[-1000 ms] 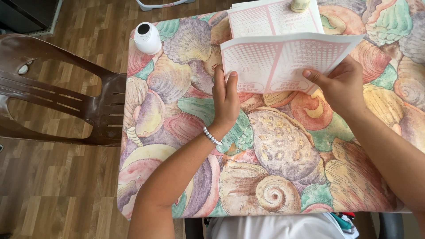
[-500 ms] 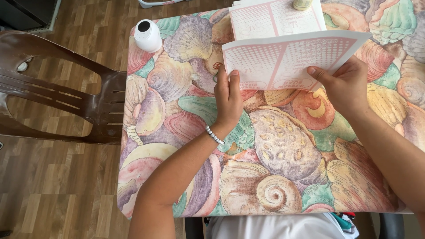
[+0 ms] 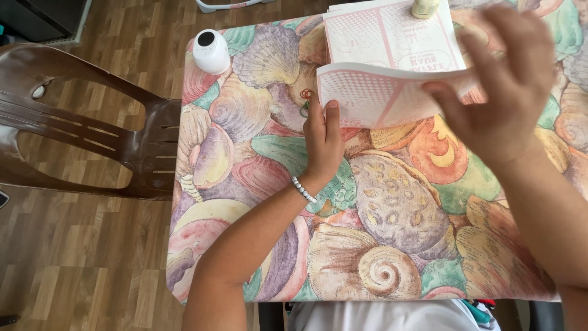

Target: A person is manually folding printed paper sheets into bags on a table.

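Home setting, likely dining or living area. Wood-look plank floor (image 3: pixel 79 257). Brown plastic chair (image 3: pixel 92 135) beside surface (image 3: pixel 392 208) covered in colourful seashell-print cloth. Small white round device (image 3: pixel 211 51) near surface's far corner. Pink-and-white paper sheets (image 3: pixel 392 37) lying at far edge.

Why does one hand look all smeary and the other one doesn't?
In the head view, the right hand is smeared by motion blur, soft at the fingers, lifting the pink-and-white sheet. The left hand is sharp, down to its bead bracelet. Light is even, with soft shadows on the shell-print tablecloth.
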